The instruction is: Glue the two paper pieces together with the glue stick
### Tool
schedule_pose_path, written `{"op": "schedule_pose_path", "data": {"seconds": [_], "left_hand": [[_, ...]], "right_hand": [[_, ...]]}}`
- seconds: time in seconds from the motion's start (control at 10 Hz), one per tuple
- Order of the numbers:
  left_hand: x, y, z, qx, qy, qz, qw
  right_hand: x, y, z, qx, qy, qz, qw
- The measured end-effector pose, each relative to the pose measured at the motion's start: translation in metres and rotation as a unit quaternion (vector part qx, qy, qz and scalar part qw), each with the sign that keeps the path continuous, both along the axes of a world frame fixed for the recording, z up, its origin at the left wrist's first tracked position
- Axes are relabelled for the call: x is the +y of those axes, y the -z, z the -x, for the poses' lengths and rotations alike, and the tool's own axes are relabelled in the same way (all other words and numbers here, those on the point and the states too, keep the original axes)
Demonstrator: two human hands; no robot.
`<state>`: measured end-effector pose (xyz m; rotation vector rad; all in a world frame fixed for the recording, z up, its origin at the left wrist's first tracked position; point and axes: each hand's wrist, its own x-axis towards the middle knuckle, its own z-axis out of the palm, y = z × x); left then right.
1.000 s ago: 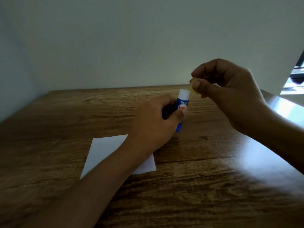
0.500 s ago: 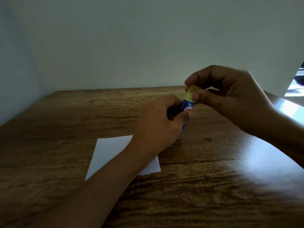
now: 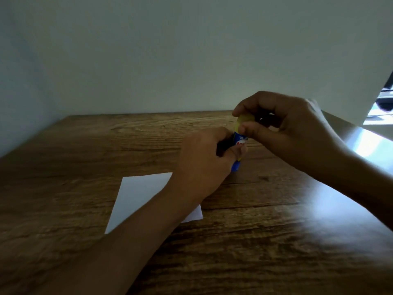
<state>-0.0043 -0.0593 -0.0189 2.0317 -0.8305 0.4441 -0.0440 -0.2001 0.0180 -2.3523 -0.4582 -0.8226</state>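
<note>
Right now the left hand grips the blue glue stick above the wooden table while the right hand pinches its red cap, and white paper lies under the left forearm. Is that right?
Not quite: the cap is yellow, not red. The head view shows the right hand pinching it atop the blue glue stick, which the left hand grips above the wooden table, with white paper under the left forearm.

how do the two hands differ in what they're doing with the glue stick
The left hand wraps round the blue body of the glue stick; the right hand pinches its yellow cap between thumb and fingers. The left hand sits lower, over the white paper; the right hand is higher, over bare table. Both grip the same stick.
</note>
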Motion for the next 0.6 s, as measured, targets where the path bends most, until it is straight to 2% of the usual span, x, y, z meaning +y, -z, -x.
{"op": "schedule_pose_path", "data": {"seconds": [0.2, 0.5, 0.6], "left_hand": [[0.0027, 0.0012, -0.0036, 0.024, 0.012, -0.022, 0.999], [0.0036, 0.0055, -0.0124, 0.038, -0.044, -0.068, 0.996], [0.0066, 0.0027, -0.0108, 0.061, -0.069, -0.056, 0.994]], "right_hand": [[-0.0015, 0.0043, -0.0032, -0.007, 0.008, 0.032, 0.999], [-0.0029, 0.0065, -0.0044, -0.001, 0.015, 0.06, 0.998], [-0.0048, 0.004, -0.0029, -0.005, 0.031, -0.006, 0.999]]}}
